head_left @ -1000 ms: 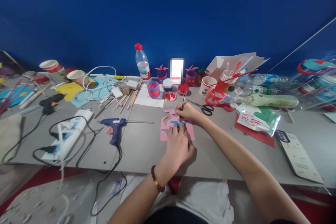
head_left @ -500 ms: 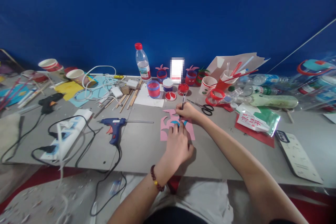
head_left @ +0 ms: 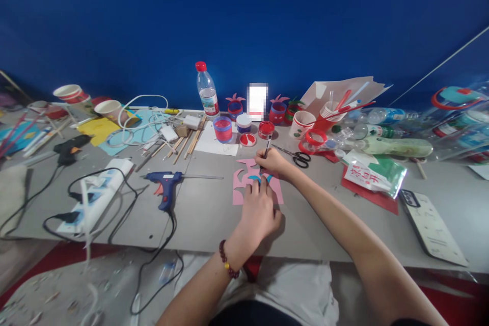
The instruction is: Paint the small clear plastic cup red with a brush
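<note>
Pink paper (head_left: 239,196) with curved cut-outs lies flat on the grey table (head_left: 206,214). My left hand (head_left: 260,206), a beaded bracelet at its wrist, rests on the paper with its fingers spread, fingertips on a blue piece (head_left: 255,179). Just beyond it, my right hand (head_left: 273,159) grips a dark pen (head_left: 267,148), its lower end over the paper by the blue piece. The pen's tip is too small to make out. An open red paint jar (head_left: 266,129) and a red-smeared lid (head_left: 248,139) sit behind my right hand.
Left of the paper lie a blue glue gun (head_left: 166,183) and a power strip (head_left: 100,196) with cables. Black scissors (head_left: 301,159) are right of my right hand. A bottle (head_left: 208,92), cups (head_left: 302,125) and sticks stand or lie behind. A phone (head_left: 433,226) lies at the right.
Both hands keep nearly the same places. The pen in my right hand has tilted very slightly, and the whole view has shifted a little.
</note>
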Motion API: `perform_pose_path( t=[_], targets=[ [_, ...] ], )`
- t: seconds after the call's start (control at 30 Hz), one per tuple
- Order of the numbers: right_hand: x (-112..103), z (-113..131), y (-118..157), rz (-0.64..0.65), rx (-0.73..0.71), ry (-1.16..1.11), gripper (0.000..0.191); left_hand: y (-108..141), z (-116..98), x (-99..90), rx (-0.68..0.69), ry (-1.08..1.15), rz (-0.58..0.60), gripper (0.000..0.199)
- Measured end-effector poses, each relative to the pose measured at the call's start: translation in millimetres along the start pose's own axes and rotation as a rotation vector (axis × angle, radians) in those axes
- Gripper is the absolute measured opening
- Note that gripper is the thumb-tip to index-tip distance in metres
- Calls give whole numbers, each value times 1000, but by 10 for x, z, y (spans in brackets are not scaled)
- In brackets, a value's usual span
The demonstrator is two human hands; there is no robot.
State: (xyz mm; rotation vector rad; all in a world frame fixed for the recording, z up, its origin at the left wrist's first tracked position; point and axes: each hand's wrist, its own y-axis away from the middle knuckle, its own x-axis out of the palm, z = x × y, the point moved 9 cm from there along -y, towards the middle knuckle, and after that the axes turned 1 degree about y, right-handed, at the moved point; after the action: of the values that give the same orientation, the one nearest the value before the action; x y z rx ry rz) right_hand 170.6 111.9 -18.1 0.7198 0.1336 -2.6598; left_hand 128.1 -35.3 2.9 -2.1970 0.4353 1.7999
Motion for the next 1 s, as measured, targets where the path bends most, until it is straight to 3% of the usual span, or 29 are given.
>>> perform_pose_path(
  t=[1.0],
  targets=[
    [-32,20,-25,-38,-19,27,20,-41,-3,9,-20,-15,-6,59]
  ],
)
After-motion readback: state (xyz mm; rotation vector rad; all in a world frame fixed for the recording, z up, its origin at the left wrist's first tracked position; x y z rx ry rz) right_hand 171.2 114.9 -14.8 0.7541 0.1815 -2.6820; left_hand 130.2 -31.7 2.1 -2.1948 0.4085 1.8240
